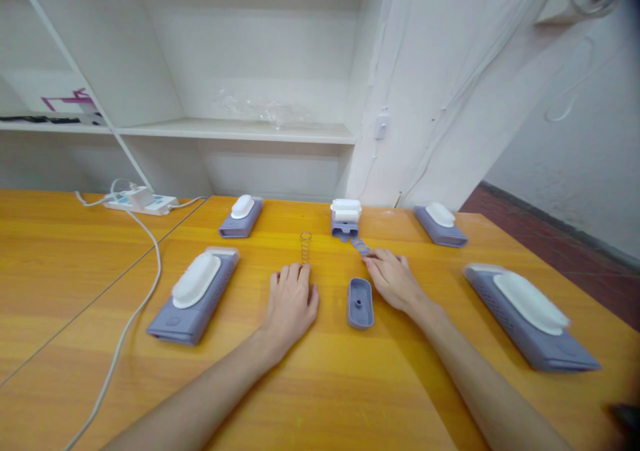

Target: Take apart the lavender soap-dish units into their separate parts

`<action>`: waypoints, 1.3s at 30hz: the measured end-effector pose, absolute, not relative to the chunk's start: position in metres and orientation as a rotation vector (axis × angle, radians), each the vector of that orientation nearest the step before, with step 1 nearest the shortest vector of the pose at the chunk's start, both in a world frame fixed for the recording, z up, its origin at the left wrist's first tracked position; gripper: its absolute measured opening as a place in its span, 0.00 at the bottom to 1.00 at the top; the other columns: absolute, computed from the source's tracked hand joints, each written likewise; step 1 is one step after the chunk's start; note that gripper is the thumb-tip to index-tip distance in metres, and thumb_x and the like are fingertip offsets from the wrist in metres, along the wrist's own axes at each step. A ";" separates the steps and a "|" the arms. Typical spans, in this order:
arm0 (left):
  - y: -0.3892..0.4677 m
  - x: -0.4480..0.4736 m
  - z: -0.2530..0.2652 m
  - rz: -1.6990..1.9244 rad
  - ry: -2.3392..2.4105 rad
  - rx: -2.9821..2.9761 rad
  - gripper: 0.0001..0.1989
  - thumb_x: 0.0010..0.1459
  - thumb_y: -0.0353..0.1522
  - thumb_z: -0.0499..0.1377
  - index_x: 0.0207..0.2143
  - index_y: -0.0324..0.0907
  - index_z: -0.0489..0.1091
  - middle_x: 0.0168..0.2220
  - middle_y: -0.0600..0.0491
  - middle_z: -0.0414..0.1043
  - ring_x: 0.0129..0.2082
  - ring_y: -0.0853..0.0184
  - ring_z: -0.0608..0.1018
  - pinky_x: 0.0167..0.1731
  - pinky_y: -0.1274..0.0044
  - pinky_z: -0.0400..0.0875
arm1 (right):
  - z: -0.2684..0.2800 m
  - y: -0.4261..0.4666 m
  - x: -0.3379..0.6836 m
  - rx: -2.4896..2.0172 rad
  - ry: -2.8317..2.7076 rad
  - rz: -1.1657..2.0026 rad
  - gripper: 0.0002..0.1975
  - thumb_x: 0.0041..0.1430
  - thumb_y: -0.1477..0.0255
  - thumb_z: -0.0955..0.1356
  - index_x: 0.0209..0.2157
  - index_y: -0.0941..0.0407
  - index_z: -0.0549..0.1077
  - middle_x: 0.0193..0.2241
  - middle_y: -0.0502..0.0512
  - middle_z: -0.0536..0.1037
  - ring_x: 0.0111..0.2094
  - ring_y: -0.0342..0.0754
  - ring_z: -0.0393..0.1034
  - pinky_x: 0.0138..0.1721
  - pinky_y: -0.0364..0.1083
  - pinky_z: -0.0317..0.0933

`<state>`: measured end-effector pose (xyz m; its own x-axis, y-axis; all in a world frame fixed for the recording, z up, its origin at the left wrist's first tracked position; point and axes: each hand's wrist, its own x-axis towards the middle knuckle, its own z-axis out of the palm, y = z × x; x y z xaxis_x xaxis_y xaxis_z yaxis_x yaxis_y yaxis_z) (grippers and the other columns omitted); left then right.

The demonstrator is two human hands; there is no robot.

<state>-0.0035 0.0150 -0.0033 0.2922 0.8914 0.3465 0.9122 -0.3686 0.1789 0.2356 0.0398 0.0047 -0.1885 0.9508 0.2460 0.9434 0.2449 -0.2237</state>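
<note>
White shelves [240,129] stood behind the table [320,397], where the left hand [290,299] lay palm down, loosely open, at the near end of a spring [305,245]. Beside a tray [361,316], the right hand [393,279], partly curled, touched a clip [359,243] (whether it gripped it, I couldn't tell).

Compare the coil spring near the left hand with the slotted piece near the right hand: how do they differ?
The coil spring is thin brownish wire; the slotted piece is flat-looking and purple-grey. The coil spring points nearly straight away from the person, by the left hand, while the slotted piece slants by the right hand. Both have open gaps.
</note>
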 end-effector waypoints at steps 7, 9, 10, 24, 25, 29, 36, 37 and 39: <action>0.014 -0.004 -0.003 -0.612 -1.730 -2.482 0.16 0.61 0.34 0.49 0.50 0.40 0.63 0.44 0.46 0.67 0.45 0.58 0.67 0.44 0.67 0.59 | -0.001 0.042 0.230 -1.824 -2.211 -0.120 0.20 0.65 0.65 0.55 0.53 0.54 0.66 0.47 0.60 0.71 0.48 0.55 0.62 0.47 0.56 0.51; 0.015 -0.004 -0.003 -0.618 -1.728 -2.477 0.16 0.61 0.34 0.49 0.50 0.40 0.63 0.43 0.46 0.67 0.45 0.58 0.68 0.44 0.67 0.59 | -0.003 0.043 0.230 -1.829 -2.226 -0.124 0.20 0.65 0.65 0.54 0.51 0.53 0.68 0.47 0.60 0.70 0.48 0.55 0.62 0.47 0.57 0.51; 0.015 -0.004 -0.003 -0.618 -1.727 -2.474 0.16 0.61 0.34 0.49 0.50 0.40 0.63 0.43 0.46 0.67 0.45 0.58 0.68 0.43 0.67 0.59 | -0.004 0.043 0.231 -1.821 -2.227 -0.112 0.20 0.66 0.65 0.54 0.51 0.52 0.69 0.47 0.59 0.70 0.48 0.55 0.62 0.47 0.57 0.51; 0.015 -0.004 -0.003 -0.611 -1.721 -2.482 0.16 0.61 0.34 0.49 0.50 0.39 0.63 0.43 0.45 0.67 0.45 0.57 0.67 0.44 0.66 0.59 | 0.004 0.051 0.225 -1.632 -2.340 0.036 0.20 0.65 0.69 0.53 0.52 0.49 0.69 0.53 0.54 0.70 0.54 0.51 0.59 0.55 0.61 0.45; 0.015 -0.004 -0.003 -0.610 -1.725 -2.481 0.16 0.61 0.34 0.49 0.50 0.39 0.63 0.43 0.45 0.67 0.45 0.57 0.67 0.44 0.66 0.59 | 0.004 0.054 0.225 -1.641 -2.346 0.035 0.21 0.65 0.69 0.53 0.52 0.50 0.69 0.53 0.54 0.70 0.54 0.51 0.59 0.56 0.62 0.45; 0.015 -0.004 -0.003 -0.614 -1.737 -2.483 0.16 0.61 0.34 0.49 0.50 0.40 0.63 0.44 0.45 0.67 0.45 0.57 0.67 0.44 0.66 0.59 | 0.007 0.064 0.224 -1.689 -2.355 0.017 0.21 0.64 0.69 0.54 0.51 0.50 0.70 0.54 0.54 0.70 0.56 0.53 0.59 0.56 0.66 0.41; 0.014 -0.004 -0.004 -0.631 -1.729 -2.480 0.16 0.61 0.34 0.49 0.50 0.40 0.63 0.43 0.45 0.67 0.45 0.57 0.68 0.44 0.66 0.59 | 0.006 0.071 0.220 -1.711 -2.342 0.016 0.20 0.64 0.69 0.54 0.51 0.51 0.70 0.54 0.56 0.70 0.56 0.54 0.58 0.56 0.68 0.40; 0.014 -0.004 -0.004 -0.632 -1.729 -2.480 0.16 0.61 0.34 0.49 0.50 0.40 0.63 0.43 0.45 0.67 0.45 0.57 0.68 0.44 0.66 0.59 | 0.006 0.069 0.219 -1.708 -2.332 0.010 0.20 0.64 0.68 0.54 0.51 0.51 0.70 0.54 0.56 0.69 0.56 0.54 0.58 0.56 0.67 0.40; 0.015 -0.004 -0.004 -0.633 -1.730 -2.479 0.16 0.61 0.34 0.49 0.50 0.40 0.63 0.43 0.45 0.67 0.45 0.57 0.67 0.44 0.66 0.59 | 0.008 0.064 0.216 -1.681 -2.293 -0.006 0.20 0.65 0.67 0.54 0.52 0.51 0.69 0.54 0.57 0.69 0.55 0.53 0.59 0.56 0.64 0.43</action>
